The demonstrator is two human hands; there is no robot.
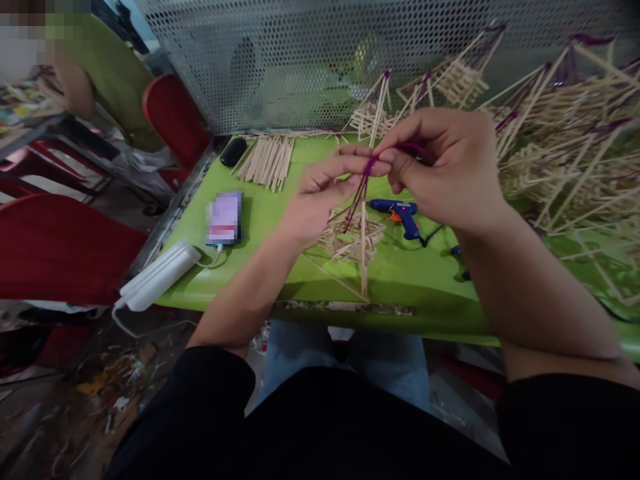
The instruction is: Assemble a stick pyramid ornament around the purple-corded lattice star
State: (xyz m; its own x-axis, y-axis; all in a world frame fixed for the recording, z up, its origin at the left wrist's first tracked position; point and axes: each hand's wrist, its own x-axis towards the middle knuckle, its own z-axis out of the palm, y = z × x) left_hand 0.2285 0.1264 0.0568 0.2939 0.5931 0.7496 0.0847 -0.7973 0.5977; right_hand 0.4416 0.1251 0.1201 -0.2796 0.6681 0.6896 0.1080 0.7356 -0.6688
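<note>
Purple string (369, 167) in hands (445, 170), glue gun (409, 212) near

The single view comes from the wearer's head, facing forward and steeply down over the lap onto the green worktop (310, 280), close above both forearms, with a perforated metal screen (280, 87) crossing its upper part.

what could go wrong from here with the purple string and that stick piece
The purple string is pinched between the left hand and right hand, its ends dangling loose over the stick piece, so it could snag or tangle there.

The glue gun lies close by with a small red light showing; if hot, it might burn the right hand on a careless move.

The thin sticks look fragile and might snap if the string is pulled hard.
</note>
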